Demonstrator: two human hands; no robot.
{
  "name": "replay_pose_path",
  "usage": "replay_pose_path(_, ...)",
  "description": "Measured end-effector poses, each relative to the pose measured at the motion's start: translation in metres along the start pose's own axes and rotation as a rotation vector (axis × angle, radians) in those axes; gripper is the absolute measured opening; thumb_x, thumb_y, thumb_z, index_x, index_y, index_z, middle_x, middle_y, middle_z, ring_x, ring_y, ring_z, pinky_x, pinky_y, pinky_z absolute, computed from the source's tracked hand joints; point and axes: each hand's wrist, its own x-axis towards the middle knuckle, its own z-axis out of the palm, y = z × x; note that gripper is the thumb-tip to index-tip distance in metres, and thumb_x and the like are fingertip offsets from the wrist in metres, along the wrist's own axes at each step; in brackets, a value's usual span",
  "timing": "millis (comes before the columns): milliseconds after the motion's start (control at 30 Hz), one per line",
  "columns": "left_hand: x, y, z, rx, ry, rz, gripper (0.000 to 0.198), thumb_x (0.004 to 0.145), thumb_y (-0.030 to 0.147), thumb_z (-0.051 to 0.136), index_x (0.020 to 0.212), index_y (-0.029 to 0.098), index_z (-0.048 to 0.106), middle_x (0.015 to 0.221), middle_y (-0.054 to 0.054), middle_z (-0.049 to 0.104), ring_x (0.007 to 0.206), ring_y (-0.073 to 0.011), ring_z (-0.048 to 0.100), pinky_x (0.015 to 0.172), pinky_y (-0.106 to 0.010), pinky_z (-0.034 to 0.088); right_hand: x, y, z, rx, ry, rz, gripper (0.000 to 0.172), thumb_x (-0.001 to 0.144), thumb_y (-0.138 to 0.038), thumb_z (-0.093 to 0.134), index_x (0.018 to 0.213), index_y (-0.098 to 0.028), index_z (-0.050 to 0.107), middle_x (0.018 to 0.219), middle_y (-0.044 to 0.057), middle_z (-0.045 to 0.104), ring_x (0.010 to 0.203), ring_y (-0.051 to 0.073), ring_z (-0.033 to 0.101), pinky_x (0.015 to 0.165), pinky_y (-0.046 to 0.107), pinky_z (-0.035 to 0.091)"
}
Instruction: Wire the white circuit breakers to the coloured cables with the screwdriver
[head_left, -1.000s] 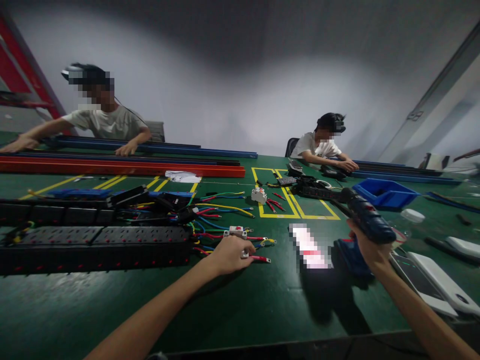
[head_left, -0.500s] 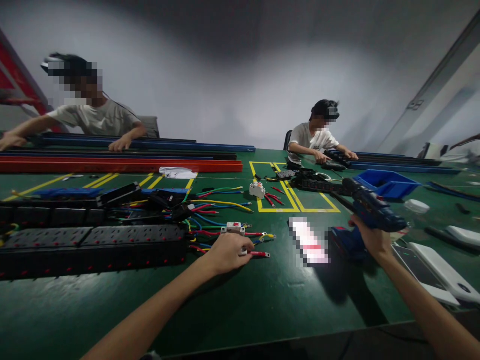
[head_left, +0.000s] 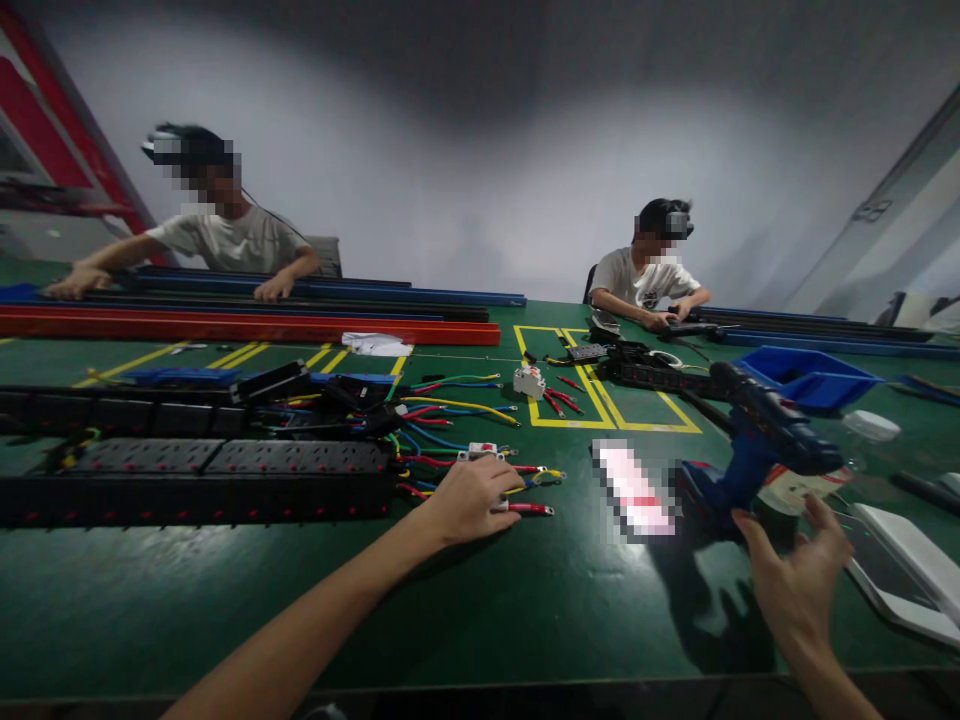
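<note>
One breaker [head_left: 482,452]: white, near the green table's [head_left: 562,610] middle, partly covered by the left hand [head_left: 469,497].
Left hand: fingers curled, gripping the breaker.
Right hand [head_left: 802,570]: open, fingers spread, beside the blue drill [head_left: 776,425]; contact unclear.
Wires [head_left: 531,509]: coloured, around the breaker.
Strips [head_left: 300,457]: black, left of the wires.
People [head_left: 244,240]: two, seated across the table.

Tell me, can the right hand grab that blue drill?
Probably yes. The right hand is close beside the cordless drill, its grip is open, and nothing seems to block the way. I can't tell whether the thumb touches it.
</note>
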Motion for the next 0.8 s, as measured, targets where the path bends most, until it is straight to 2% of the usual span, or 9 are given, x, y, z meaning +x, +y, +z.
replay_pose_path(67,0.001,0.003,-0.005,0.036,0.065,0.04,0.036,0.085,0.045,0.064,0.11,0.019,0.066,0.112,-0.008,0.069,0.102,-0.0241,0.063,0.092,-0.039,0.049,-0.019,-0.024,-0.006,0.046,0.022,-0.124,0.084,0.08,-0.066,0.056,0.146,-0.017,0.038,0.148,0.017,0.037,0.139,0.035,0.033,0.114,0.053,0.031)
replay_pose_path(133,-0.001,0.006,-0.012,0.083,0.137,0.069,0.036,0.089,0.046,0.06,0.111,0.018,0.066,0.114,-0.01,0.069,0.104,-0.0248,0.062,0.093,-0.04,0.048,-0.033,-0.047,-0.006,0.061,-0.024,-0.254,0.067,0.086,-0.058,0.054,0.14,-0.019,0.045,0.144,0.015,0.042,0.139,0.034,0.034,0.116,0.055,0.026)
replay_pose_path(200,-0.009,0.007,-0.022,0.138,0.203,0.057,0.03,0.092,0.041,0.057,0.111,0.019,0.066,0.115,-0.009,0.069,0.106,-0.0246,0.062,0.092,-0.04,0.047,-0.041,-0.067,0.001,0.099,-0.11,-0.369,0.048,0.089,-0.049,0.055,0.128,-0.021,0.054,0.138,0.014,0.047,0.133,0.033,0.041,0.112,0.056,0.032)
replay_pose_path(300,-0.037,-0.001,-0.038,0.225,0.305,-0.04,0.021,0.092,0.034,0.057,0.106,0.023,0.068,0.112,-0.006,0.071,0.104,-0.0232,0.062,0.091,-0.039,0.045,-0.05,-0.09,0.024,0.196,-0.326,-0.546,0.028,0.091,-0.034,0.054,0.117,-0.023,0.057,0.128,0.012,0.055,0.121,0.029,0.051,0.103,0.05,0.042)
replay_pose_path(433,-0.098,-0.033,-0.068,0.39,0.39,-0.212,0.018,0.087,0.032,0.063,0.103,0.025,0.069,0.109,-0.004,0.071,0.104,-0.0237,0.061,0.099,-0.042,0.04,-0.061,-0.117,0.057,0.212,-0.705,-0.677,0.035,0.089,-0.021,0.052,0.124,-0.024,0.054,0.124,0.009,0.058,0.117,0.024,0.053,0.1,0.044,0.045)
replay_pose_path(533,-0.154,-0.063,-0.099,0.57,0.414,-0.495,0.03,0.086,0.041,0.062,0.11,0.023,0.067,0.119,-0.007,0.066,0.114,-0.0293,0.057,0.106,-0.049,0.031,-0.069,-0.134,0.072,0.164,-0.927,-0.705,0.044,0.083,-0.014,0.053,0.126,-0.023,0.054,0.124,0.007,0.059,0.116,0.023,0.053,0.099,0.042,0.045)
replay_pose_path(633,-0.206,-0.083,-0.126,0.704,0.39,-0.778,0.057,0.085,0.054,0.058,0.133,0.023,0.054,0.146,-0.01,0.047,0.133,-0.0368,0.04,0.11,-0.054,0.025,-0.076,-0.141,0.08,0.153,-0.99,-0.688,0.044,0.081,-0.011,0.053,0.123,-0.022,0.056,0.121,0.008,0.06,0.114,0.024,0.054,0.097,0.042,0.044)
replay_pose_path(700,-0.233,-0.091,-0.135,0.716,0.312,-0.831,0.071,0.084,0.058,0.058,0.144,0.024,0.042,0.153,-0.01,0.037,0.137,-0.0373,0.036,0.11,-0.055,0.026,-0.08,-0.141,0.085,0.158,-1.002,-0.676,0.04,0.082,-0.012,0.052,0.12,-0.022,0.058,0.119,0.008,0.061,0.113,0.024,0.054,0.096,0.042,0.044)
replay_pose_path(800,-0.258,-0.101,-0.134,0.705,0.232,-0.906,0.081,0.083,0.059,0.058,0.151,0.028,0.028,0.158,-0.009,0.029,0.141,-0.0392,0.03,0.111,-0.059,0.023,-0.083,-0.14,0.094,0.165,-1.006,-0.66,0.032,0.086,-0.014,0.051,0.115,-0.023,0.06,0.115,0.007,0.061,0.109,0.024,0.054,0.093,0.042,0.043)
